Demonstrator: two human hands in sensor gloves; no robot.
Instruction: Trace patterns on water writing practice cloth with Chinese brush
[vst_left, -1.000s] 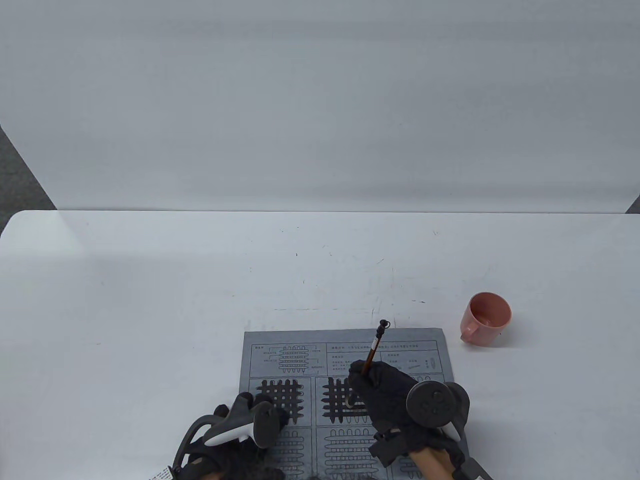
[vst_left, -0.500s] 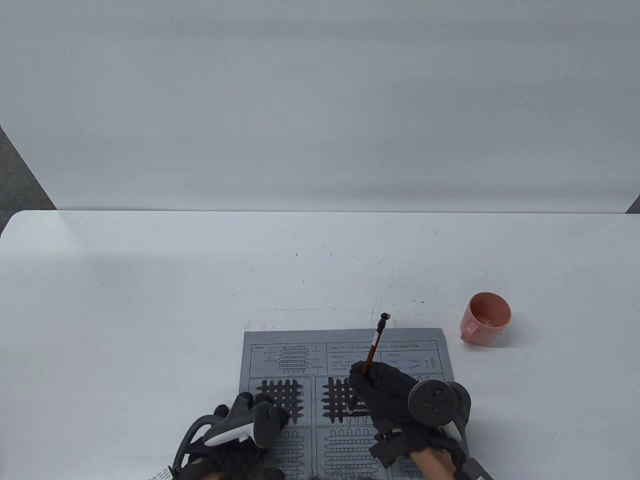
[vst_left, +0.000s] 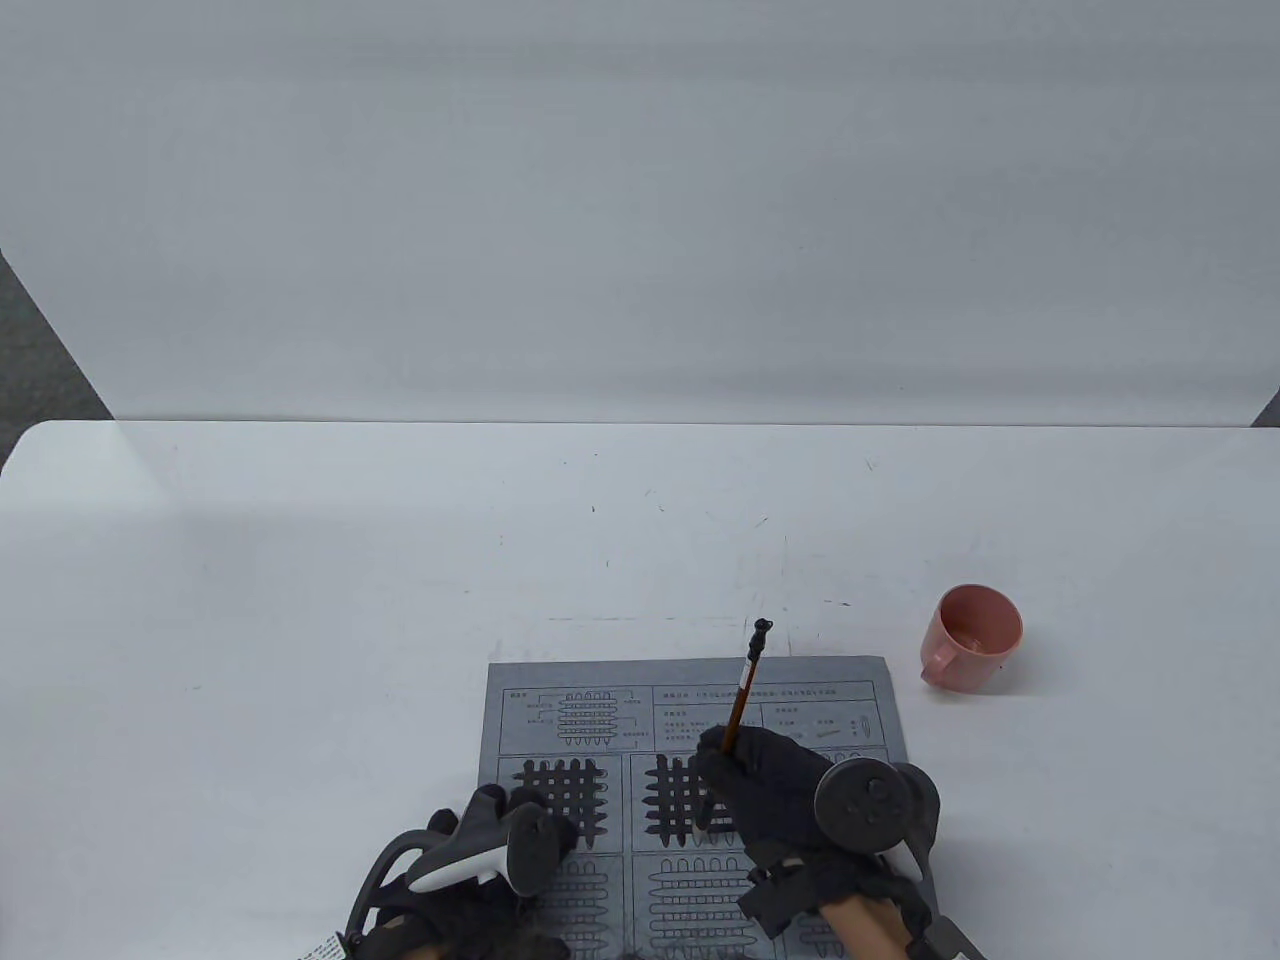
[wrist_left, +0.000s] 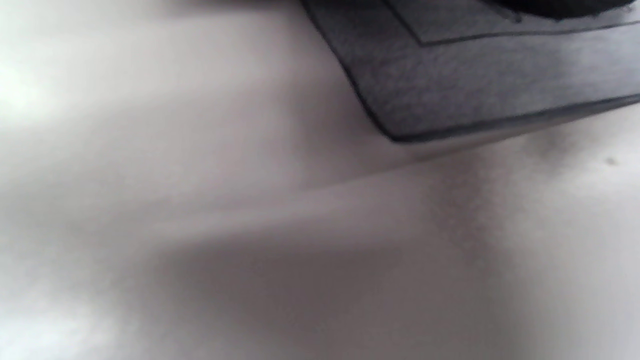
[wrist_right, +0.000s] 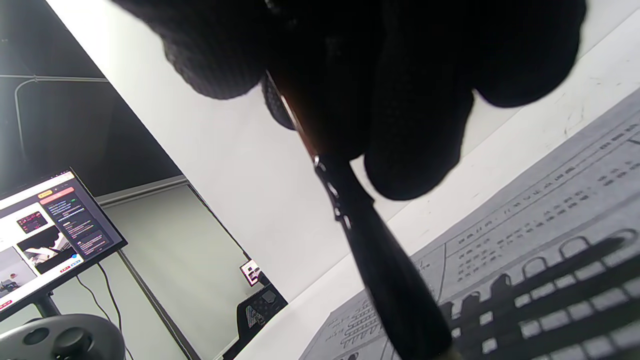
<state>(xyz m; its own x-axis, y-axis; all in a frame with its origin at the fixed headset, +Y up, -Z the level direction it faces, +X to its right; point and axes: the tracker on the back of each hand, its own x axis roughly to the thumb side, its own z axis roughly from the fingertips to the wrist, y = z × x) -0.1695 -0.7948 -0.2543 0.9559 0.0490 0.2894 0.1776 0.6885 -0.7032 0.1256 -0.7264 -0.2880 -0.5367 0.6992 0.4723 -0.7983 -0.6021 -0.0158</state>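
Note:
A grey water writing cloth (vst_left: 560, 680) with printed grid patterns lies at the table's front edge; its corner shows in the left wrist view (wrist_left: 450, 95). Two upper grids are traced dark. My right hand (vst_left: 770, 790) grips a brown Chinese brush (vst_left: 745, 690), its tip down on the second dark grid (vst_left: 680, 795). In the right wrist view the gloved fingers (wrist_right: 415, 140) hold the brush (wrist_right: 390, 280) above the cloth (wrist_right: 550, 240). My left hand (vst_left: 480, 860) rests on the cloth's left part, by the first dark grid (vst_left: 565, 790).
A pink mug (vst_left: 972, 638) stands on the white table (vst_left: 300, 600) to the right of the cloth. A white wall rises behind the table. A monitor (wrist_right: 45, 235) shows in the right wrist view.
The brush's top has tilted slightly up and left while its tip moved down along the second grid. My left hand has not moved.

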